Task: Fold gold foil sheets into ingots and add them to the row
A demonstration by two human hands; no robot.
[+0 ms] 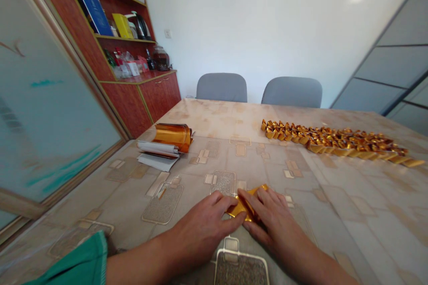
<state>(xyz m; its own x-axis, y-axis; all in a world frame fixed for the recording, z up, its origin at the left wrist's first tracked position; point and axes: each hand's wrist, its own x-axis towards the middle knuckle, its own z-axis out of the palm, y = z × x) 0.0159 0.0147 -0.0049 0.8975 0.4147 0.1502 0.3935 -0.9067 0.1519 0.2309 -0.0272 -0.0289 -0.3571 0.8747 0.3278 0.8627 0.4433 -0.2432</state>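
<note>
A small piece of shiny gold foil paper (241,208), partly folded, lies on the patterned tablecloth between my hands. My left hand (209,218) grips its left end, thumb and fingers closed on the edge. Over its right side my right hand (267,213) presses with the fingers together and the thumb at the near edge. Part of the sheet is hidden under the fingers. Ahead on the left lies a curled stack of gold foil sheets (174,136), beside white-backed sheets (157,148). Rows of folded gold foil pieces (334,138) stretch across the table's right side.
The table (214,118) has a patterned cover. Two grey chairs (221,87) stand at its far edge against a white wall. At the left are a red-brown shelf cabinet (123,98) holding bottles and a kettle (142,26), and a frosted glass panel (50,84).
</note>
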